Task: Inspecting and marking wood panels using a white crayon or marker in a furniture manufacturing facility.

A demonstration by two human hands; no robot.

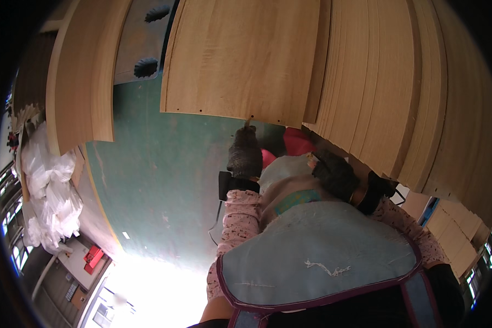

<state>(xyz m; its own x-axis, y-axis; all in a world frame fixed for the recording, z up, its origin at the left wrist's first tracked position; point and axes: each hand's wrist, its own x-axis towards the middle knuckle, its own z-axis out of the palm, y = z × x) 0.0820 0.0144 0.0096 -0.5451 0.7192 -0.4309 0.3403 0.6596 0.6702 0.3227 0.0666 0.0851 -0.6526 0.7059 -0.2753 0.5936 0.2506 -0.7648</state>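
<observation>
A flat wooden panel (238, 60) lies in front of me, with several small dark holes along its near edge. My left hand (245, 153), in a dark glove, is at that edge beside one of the holes. Its fingers are drawn together, and a small brownish tip shows at their end; I cannot make out what it is. My right hand (336, 175), also gloved, is curled closed in front of my apron (317, 251), to the right of the left hand. Something small and pale shows at its fingertips, too small to name.
Stacked wooden panels (372, 76) stand close on the right. Another panel (85, 76) is at the far left, near a grey metal piece (142, 49) with scalloped holes. Below lies a green floor (158, 180). Clear plastic bags (52, 191) hang at the left.
</observation>
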